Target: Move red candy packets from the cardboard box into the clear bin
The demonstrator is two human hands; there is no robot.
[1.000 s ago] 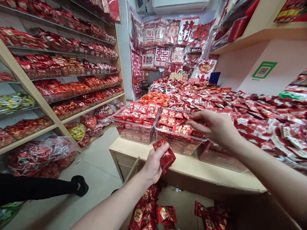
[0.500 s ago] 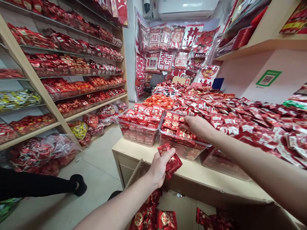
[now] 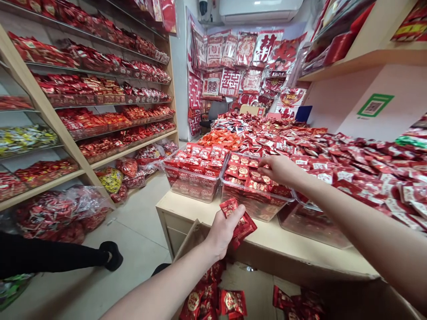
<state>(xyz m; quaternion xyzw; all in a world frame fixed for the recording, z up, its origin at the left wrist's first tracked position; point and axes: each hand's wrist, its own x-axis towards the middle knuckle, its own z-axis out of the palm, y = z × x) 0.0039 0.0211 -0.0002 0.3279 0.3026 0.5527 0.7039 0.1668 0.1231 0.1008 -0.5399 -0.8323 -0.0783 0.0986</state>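
Observation:
My left hand [image 3: 222, 233] is closed around a few small red candy packets [image 3: 245, 226], thumb on top, above the near edge of the counter. My right hand [image 3: 278, 171] reaches over a clear plastic bin [image 3: 253, 206] filled with rows of red-and-gold candy packets [image 3: 240, 171]. Its fingers are curled down close to the top packets; whatever may be between them is hidden. Below my hands, an open cardboard box [image 3: 253, 280] has more red packets [image 3: 233, 303] lying at its bottom.
A second clear bin [image 3: 191, 184] of red packets stands at the left, another bin [image 3: 315, 224] at the right. Behind them spreads a large heap of wrapped candies [image 3: 333, 160]. Stocked shelves [image 3: 100, 95] line the left wall. A person's leg [image 3: 60, 253] extends over the floor.
My right hand has shifted slightly to the right and up from the packets in the middle bin. My left hand keeps hold of its packets, almost unmoved.

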